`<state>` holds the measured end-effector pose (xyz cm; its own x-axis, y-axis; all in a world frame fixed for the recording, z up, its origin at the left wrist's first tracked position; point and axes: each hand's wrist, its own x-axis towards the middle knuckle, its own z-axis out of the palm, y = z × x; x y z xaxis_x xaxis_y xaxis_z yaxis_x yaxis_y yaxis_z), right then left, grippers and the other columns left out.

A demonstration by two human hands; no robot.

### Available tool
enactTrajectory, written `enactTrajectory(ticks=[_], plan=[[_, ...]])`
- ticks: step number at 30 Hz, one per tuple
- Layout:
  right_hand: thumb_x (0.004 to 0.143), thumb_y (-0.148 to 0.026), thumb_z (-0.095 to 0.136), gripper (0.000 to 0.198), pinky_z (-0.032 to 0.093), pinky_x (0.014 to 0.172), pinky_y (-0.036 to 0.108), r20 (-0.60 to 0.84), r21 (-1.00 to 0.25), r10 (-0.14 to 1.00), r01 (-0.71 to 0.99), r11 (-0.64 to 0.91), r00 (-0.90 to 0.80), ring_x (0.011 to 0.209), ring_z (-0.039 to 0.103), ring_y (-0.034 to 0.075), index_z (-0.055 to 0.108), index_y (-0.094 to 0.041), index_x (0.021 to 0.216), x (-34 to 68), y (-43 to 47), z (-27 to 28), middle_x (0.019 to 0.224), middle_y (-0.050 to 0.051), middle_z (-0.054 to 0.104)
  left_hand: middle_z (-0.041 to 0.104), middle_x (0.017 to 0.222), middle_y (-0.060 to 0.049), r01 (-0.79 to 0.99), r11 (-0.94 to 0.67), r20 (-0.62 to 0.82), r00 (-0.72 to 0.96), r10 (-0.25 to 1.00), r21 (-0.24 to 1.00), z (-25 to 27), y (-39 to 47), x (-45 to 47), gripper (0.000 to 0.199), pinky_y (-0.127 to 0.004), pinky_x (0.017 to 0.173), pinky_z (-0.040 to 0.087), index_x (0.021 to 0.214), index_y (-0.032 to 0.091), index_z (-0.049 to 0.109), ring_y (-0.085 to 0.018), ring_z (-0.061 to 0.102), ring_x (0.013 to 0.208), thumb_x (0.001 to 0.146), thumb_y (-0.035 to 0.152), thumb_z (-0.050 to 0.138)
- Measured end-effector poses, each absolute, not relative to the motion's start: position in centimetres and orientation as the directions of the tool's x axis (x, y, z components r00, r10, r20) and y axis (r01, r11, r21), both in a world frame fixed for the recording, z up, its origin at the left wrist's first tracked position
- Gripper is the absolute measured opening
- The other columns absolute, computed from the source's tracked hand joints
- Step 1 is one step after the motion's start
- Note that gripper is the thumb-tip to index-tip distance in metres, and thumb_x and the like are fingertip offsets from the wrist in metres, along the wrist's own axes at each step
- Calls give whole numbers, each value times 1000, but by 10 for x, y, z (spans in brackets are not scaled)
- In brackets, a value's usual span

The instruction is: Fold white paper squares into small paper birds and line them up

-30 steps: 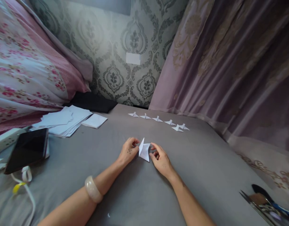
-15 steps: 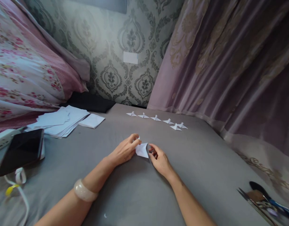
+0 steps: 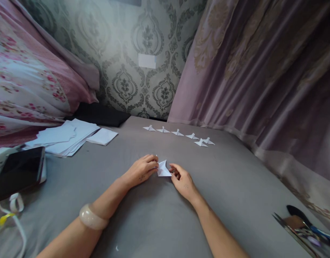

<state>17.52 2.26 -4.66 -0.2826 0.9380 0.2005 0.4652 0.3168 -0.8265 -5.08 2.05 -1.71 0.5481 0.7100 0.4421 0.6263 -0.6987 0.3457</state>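
Folding neatly probably calls for light, even finger pressure with the loose corner steadied. The white folded paper (image 3: 163, 170) lies just right of the left hand (image 3: 142, 170), which pinches its edge; the right hand (image 3: 184, 182) curls beside the opposite corner, contact unclear.

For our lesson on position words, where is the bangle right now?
In the head view, the bangle is at lower left, around the left forearm, below the left hand.

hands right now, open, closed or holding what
Left hand: closed on the folded white paper.
Right hand: loosely curled at the paper's right edge; whether it grips cannot be told.
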Motion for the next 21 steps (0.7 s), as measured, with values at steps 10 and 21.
enactTrajectory(ticks=[10,21], plan=[[84,-29,54,29,52,78,31,351,-903,937,268,337,3,96,63,20,60,-17,110,182,21,-25,103,10,69,65,72,-4,-31,10,-12,-54,998,999,1,6,-25,30,-25,61,43,71,16,61,-16,58,66,75,47,64],[80,-36,63,20,50,67,26,311,-904,950,305,301,-17,70,63,15,63,-19,89,173,4,-8,77,4,69,62,65,-2,-264,233,-269,-109,957,936,-11,5,-9,33,-22,57,39,71,14,63,-11,56,60,64,43,75]])
